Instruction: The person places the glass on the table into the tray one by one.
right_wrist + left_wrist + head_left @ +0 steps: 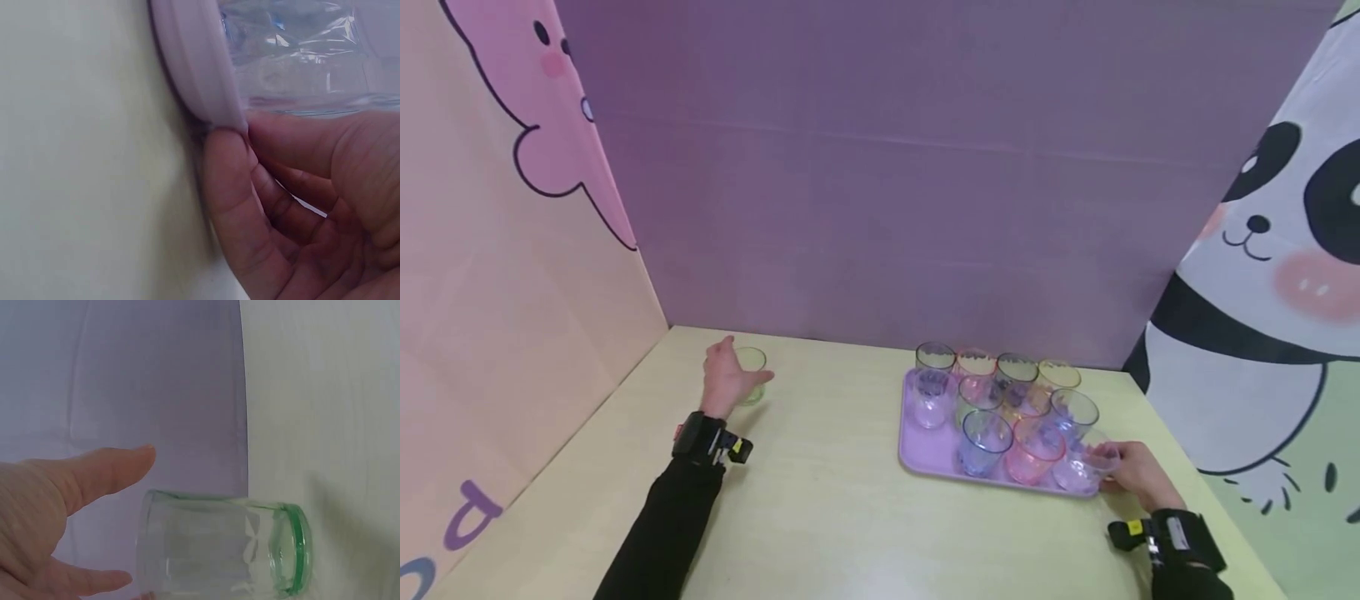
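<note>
At the back left of the table, my left hand is beside a pale green drinking glass. Its thumb and fingers are spread apart near the glass, which stands upright on the table; some fingers are out of sight. At the right, my right hand pinches the front right corner of a purple tray by its rim. Several clear tinted glasses stand on the tray, among them a blue glass and a pink glass. A clear glass is closest to the right hand.
The pale table extends between the hands and in front of them. A purple wall covering rises behind its far edge, close to the tray's back row. Printed panels flank it, with a panda on the right.
</note>
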The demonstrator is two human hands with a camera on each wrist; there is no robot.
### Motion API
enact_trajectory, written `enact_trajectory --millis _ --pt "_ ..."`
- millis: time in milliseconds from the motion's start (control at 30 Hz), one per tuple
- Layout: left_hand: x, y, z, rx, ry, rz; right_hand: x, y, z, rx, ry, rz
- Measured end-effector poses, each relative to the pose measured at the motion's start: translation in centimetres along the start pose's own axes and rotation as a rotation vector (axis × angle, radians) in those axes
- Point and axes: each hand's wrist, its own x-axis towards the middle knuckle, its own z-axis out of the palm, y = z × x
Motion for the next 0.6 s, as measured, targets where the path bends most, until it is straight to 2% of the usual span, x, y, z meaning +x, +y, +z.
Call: enact_trajectory --millis 300,600 --pt "0.5 -1.0 -0.2 0.024 -0.098 -0.056 0.3 0.1 0.1 0.037 -0.004 0.004" --pt "0.2 -1.4 -0.1 -0.006 -0.099 -0.08 0.3 0.3 0.0 0.013 -0.008 -0.007"
